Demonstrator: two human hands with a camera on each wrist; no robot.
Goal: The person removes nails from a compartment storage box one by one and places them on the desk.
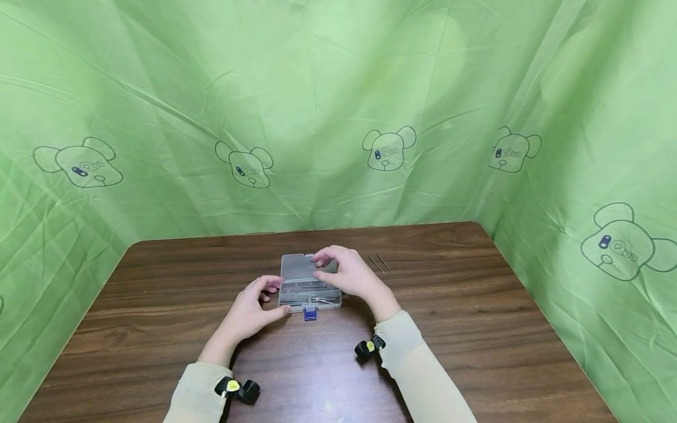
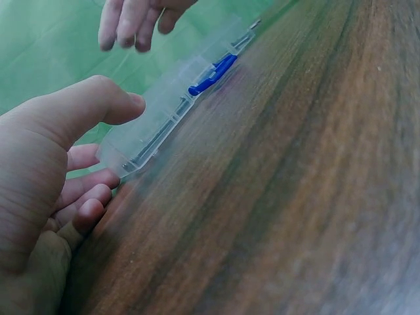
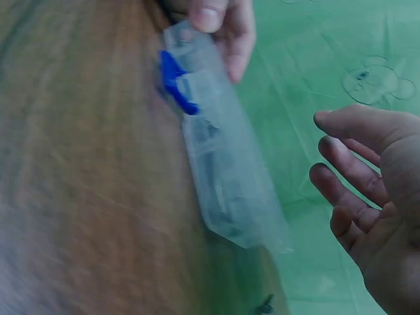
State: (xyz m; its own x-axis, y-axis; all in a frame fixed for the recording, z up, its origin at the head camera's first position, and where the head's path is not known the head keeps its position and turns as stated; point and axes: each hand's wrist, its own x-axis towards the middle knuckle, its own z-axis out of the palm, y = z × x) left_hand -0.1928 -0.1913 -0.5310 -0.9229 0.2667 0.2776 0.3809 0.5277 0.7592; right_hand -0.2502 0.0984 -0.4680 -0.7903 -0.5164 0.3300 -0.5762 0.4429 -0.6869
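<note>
1. Green fabric curtain (image 1: 317, 76), printed with dark outlined animal heads, hangs beyond both hands; beneath them lies a dark brown wood-grain table (image 1: 476, 329).
2. Left hand (image 1: 251, 305): its thumb and curved fingers grip the left end of a clear, rectangular plastic case (image 1: 296, 269), thumb at the near corner, fingers along the side.
3. Right hand (image 1: 349, 273): it hovers over the case's far right part, fingers loosely bent and holding nothing.
4. Between the two hands, the case rests on the table. Thin, straight silver-grey metal pieces (image 1: 325, 300) lie inside its near section, to the right of the left thumb. Whether the case's lid is raised or down I cannot tell.
5. Just right of the left thumb, a small blue plastic latch (image 1: 310, 314) juts from the case's near edge.
6. Beyond the right wrist, to the right of that hand's knuckles, two thin metal rods (image 1: 376, 264) lie slanted side by side, apart from the case.
7. Behind each hand comes a cream sleeve (image 1: 428, 376), with a small black camera (image 1: 248, 392) at each wrist.
</note>
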